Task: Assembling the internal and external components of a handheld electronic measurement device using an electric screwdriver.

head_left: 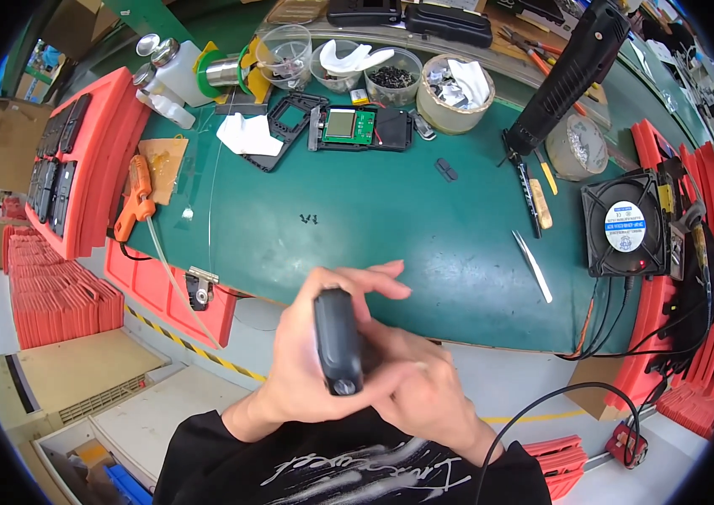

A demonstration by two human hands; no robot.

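Okay so the gadget [338,341] is black, and the tabletop [256,244] is deep green. Glue gun [138,202] is bright orange, and the foam tray [104,168] at the left is coral red. The circuit board [363,126] is a lighter green with a greyish screen [341,124]. The black fan [597,210] has a white and blue sticker [624,225], the shirt [205,463] is black with streaky white print, and the floor tape [163,332] is striped yellow and black.

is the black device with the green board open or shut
Open: the black device has its green circuit board and screen exposed, with no cover over them.
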